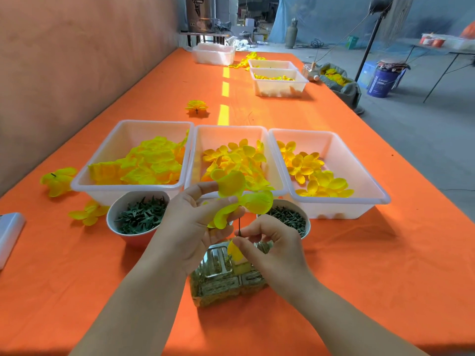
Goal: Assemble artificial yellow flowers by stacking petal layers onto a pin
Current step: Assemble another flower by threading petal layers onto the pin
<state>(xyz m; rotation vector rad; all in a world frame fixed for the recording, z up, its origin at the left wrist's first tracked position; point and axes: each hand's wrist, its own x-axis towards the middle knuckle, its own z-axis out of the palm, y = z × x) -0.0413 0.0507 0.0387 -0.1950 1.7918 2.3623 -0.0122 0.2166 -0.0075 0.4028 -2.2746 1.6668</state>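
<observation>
Matt orange cloth [359, 265] underlies glossy white plastic tubs [334, 211].

Pin [239, 226]: I caught only a short dark stretch, top lost behind the petal layer [232, 187].
Bowl [307, 228]: half covered by the right hand [272, 250].
White object [9, 235]: cut off at the left edge, I couldn't identify it.

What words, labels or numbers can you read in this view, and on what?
No text here is legible.
Blue bucket: white label print, too blurred to read.
Metal urn: small dark plate, too small to read.
Red tubs: markings too small to read.
</observation>
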